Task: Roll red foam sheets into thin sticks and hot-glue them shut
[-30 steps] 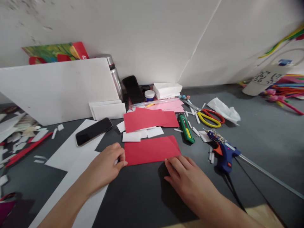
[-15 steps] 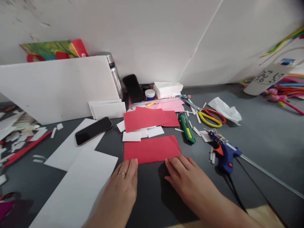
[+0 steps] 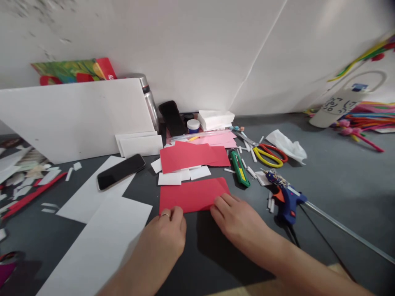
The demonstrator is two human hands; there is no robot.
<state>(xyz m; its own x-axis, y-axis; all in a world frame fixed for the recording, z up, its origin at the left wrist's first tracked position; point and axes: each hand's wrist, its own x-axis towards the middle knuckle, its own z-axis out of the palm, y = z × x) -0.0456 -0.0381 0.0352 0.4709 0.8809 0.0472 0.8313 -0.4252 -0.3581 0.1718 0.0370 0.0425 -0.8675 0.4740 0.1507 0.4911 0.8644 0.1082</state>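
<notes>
Grey desk, both hands on near edge of red paper.
Left hand (image 3: 168, 234) fingers curled down onto the near-left corner of the red paper (image 3: 193, 194), grip narrow, pinching or pressing that edge, can't tell which; right hand (image 3: 239, 220) flat, fingers spread pressing the near-right corner, nothing clasped. Paper lies just beyond both hands, long axis left-right along the desk's near edge, hands about equally near. White sheet (image 3: 98, 246) at near left beside left hand. Farther: phone (image 3: 121, 171) left, second red sheet (image 3: 191, 155) behind, green cutter (image 3: 240, 167), blue glue gun (image 3: 285, 197) right, scissors (image 3: 269, 154) toward the far edge by the wall.
</notes>
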